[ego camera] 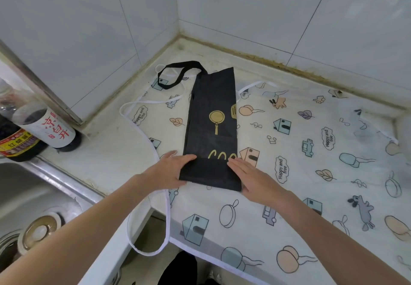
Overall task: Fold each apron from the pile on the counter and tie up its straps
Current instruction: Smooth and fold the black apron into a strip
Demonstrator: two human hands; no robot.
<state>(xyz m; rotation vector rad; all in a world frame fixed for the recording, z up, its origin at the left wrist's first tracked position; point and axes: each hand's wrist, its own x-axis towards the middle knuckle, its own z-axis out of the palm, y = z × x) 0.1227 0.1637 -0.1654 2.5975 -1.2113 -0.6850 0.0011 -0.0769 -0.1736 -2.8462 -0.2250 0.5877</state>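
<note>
On the surface [115, 142], my two hands fold the black apron [212, 115].

The black apron lies as a long narrow strip on a patterned apron [311, 151], its near end turned up. My left hand [169, 169] holds the left edge of this fold, thumb on top. My right hand [251, 175] presses the right edge, fingers [236, 162] straight. The black strap [178, 73] lies at the far end.
</note>
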